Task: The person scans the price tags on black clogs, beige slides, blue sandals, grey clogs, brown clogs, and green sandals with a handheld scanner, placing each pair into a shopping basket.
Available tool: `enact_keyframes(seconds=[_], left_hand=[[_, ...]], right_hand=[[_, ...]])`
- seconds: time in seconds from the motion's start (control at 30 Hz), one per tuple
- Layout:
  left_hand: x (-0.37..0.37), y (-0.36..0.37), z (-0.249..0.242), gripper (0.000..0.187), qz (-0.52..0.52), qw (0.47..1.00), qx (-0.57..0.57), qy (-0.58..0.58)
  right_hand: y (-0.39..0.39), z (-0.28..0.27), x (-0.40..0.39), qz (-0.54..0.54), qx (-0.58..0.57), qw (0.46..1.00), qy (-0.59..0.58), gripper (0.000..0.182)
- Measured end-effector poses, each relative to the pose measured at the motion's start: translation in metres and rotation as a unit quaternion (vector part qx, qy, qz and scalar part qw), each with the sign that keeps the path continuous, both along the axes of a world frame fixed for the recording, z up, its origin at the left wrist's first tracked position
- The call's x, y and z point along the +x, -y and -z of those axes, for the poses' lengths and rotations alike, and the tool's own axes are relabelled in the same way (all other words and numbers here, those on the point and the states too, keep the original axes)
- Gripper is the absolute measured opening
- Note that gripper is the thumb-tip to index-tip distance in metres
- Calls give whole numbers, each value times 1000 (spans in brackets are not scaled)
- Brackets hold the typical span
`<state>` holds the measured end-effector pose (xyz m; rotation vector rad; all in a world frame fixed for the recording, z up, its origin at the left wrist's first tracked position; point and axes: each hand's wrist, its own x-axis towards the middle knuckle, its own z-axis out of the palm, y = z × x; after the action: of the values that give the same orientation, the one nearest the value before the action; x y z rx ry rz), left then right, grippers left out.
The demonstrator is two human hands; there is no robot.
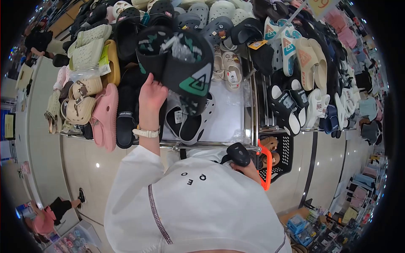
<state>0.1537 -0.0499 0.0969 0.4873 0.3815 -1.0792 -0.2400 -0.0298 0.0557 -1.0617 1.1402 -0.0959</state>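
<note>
My left hand (152, 95), with a white watch on its wrist, is closed on a pair of black slide sandals (185, 69). They are lifted above the display, with a green and grey triangle logo on the strap and crumpled clear plastic inside. Below them, black and white clogs (196, 122) with a white tag lie on the white shelf (230, 109). Low at the shelf's front rail, my right hand (249, 168) is closed around a black handheld scanner (238, 154). Its fingers are partly hidden by the scanner and my sleeve.
Pink slides (105, 118), beige clogs (81, 101) and dark slides (125, 126) line the left side. Beige slides (311, 63) and several other pairs fill the right rack. A black basket (287, 156) with an orange handle (265, 164) stands beside my right arm, holding brown footwear.
</note>
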Motion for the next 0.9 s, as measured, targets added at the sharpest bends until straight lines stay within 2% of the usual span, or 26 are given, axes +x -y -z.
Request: enact_keyframes(seconds=[0.07, 0.1, 0.13, 0.2, 0.3, 0.37, 0.4, 0.47, 0.5, 0.57, 0.6, 0.7, 0.77, 0.8, 0.87, 0.9], left_hand=[[-4, 2, -18, 35, 20, 984, -139, -108], [-12, 2, -24, 35, 14, 972, -209, -105], [-21, 2, -34, 35, 13, 972, -209, -103], [-37, 3, -53, 37, -22, 952, -253, -169], [-44, 10, -42, 38, -12, 968, -210, -139], [-39, 11, -5, 38, 19, 971, -181, -155], [-58, 19, -23, 37, -34, 991, -71, -106], [-57, 25, 29, 41, -13, 999, 23, 22], [-55, 22, 53, 41, -10, 999, 25, 26], [-53, 8, 90, 55, 47, 969, 60, -234], [-62, -3, 96, 55, 107, 977, 24, -181], [-66, -35, 91, 51, 137, 975, 45, -170], [-54, -56, 96, 42, 219, 967, 108, 69], [-49, -64, 99, 42, 219, 967, 112, 70], [-42, -80, 104, 30, 184, 916, 255, 251], [-41, -87, 106, 33, 167, 896, 281, 299]], right_hand=[[1, 0, 2, -3, -3, 1000, 2, 28], [1, 1, 3, -10, -34, 999, -4, 22], [1, 1, 4, -17, -66, 998, -9, 17], [0, 2, 5, -12, -65, 998, -6, 16], [-1, 2, 4, -6, -70, 997, -6, 16], [-2, 2, 4, -5, -76, 997, -6, 15], [-2, -1, 5, 5, -80, 997, 7, 15], [-3, -3, 4, 16, -82, 996, 22, 14], [-2, -2, 3, 21, -78, 996, 24, 14], [-2, 0, 1, 29, -73, 997, 23, 13], [-2, -1, 2, 32, -70, 997, 26, 13], [-1, -6, 3, 37, -65, 997, 31, 15], [1, -2, 1, 26, -75, 997, 23, 17], [2, 0, 1, 14, -88, 996, 12, 18], [4, -2, 3, -6, -89, 996, -10, 20], [6, 2, 3, -15, -84, 996, -8, 20]])
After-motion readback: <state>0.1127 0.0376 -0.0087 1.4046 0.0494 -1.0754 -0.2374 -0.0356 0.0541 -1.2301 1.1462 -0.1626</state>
